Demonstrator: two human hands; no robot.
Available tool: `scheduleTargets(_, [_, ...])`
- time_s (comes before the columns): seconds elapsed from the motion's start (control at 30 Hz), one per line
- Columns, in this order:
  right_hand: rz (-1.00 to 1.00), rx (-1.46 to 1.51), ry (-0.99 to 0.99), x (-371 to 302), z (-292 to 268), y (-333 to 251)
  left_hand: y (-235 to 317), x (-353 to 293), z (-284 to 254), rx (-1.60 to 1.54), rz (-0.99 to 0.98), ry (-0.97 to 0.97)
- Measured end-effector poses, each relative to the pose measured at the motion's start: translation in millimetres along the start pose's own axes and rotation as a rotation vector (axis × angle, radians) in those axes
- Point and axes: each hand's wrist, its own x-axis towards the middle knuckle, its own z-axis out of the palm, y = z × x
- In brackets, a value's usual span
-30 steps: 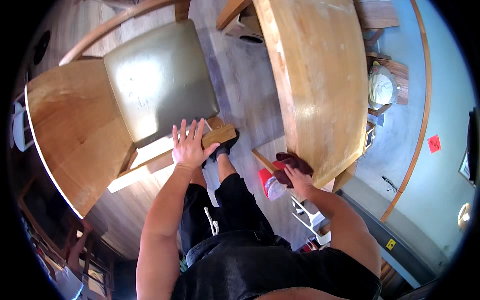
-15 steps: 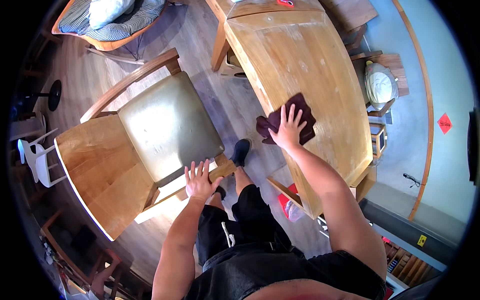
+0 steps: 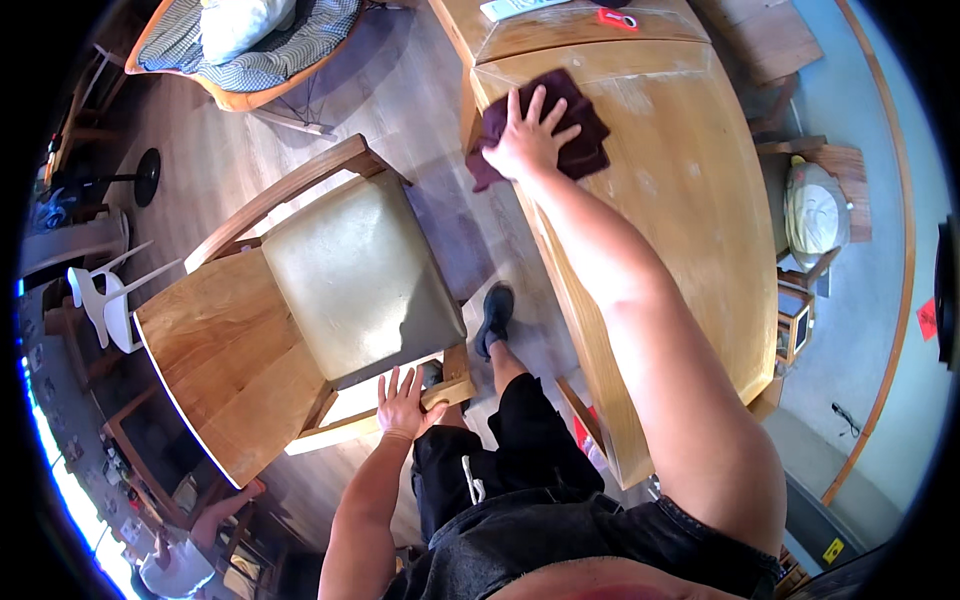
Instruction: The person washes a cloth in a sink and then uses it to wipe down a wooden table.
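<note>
My right hand lies flat with spread fingers on a dark maroon cloth. The cloth is bunched and rests on the far left part of a curved wooden table, with one corner over its left edge. To the left, my left hand rests on the wooden armrest of a chair, fingers stretched out and thumb along the wood. The chair's padded olive-grey seat lies just beyond that hand. A wide wooden backrest forms its left side.
A red ring-shaped item and a white object lie at the table's far end. A rocking chair with a patterned cushion stands far left. Beyond the table's right side is a chair with a white cushion. A person is at lower left.
My right hand and the cloth have slid away from me and leftward along the tabletop. My left hand stays on the armrest. The whole view has shifted somewhat.
</note>
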Motion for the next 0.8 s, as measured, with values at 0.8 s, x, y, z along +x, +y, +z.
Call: scheduleTargets(0.8, [-0.214,-0.036,-0.103,-284.2,33.1,161.3,50.2,-14.8,-35.7,0.075,-0.257,-0.236])
